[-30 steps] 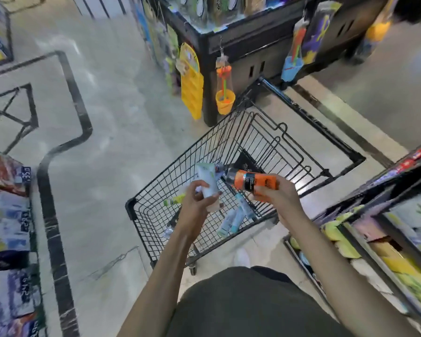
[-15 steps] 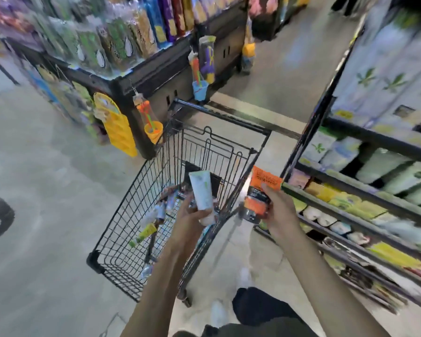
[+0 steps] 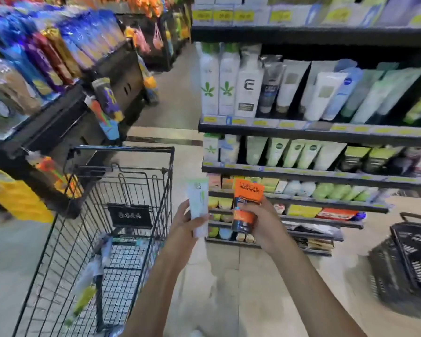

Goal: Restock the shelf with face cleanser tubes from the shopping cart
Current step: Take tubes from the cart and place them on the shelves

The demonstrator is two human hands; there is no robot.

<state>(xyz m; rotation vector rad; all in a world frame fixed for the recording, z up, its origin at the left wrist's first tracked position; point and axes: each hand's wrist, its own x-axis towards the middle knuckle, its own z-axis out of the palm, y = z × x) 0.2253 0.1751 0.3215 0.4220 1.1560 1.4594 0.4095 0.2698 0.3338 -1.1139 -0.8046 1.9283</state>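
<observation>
Cart point(image 3: 122, 152) stood left, shelf point(image 3: 301, 132) right, bare floor between | left hand point(image 3: 182, 229) gripped pale tube point(image 3: 197, 205) | right hand point(image 3: 263, 224) gripped orange tube point(image 3: 246, 205), both upright near shelf.

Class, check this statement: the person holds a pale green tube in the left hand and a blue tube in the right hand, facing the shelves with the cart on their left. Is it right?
Not quite. The head view shows the tube in the right hand is orange and black, not blue. The rest stands: the left hand holds the pale green tube, and the cart is on the left of the shelves.
</observation>
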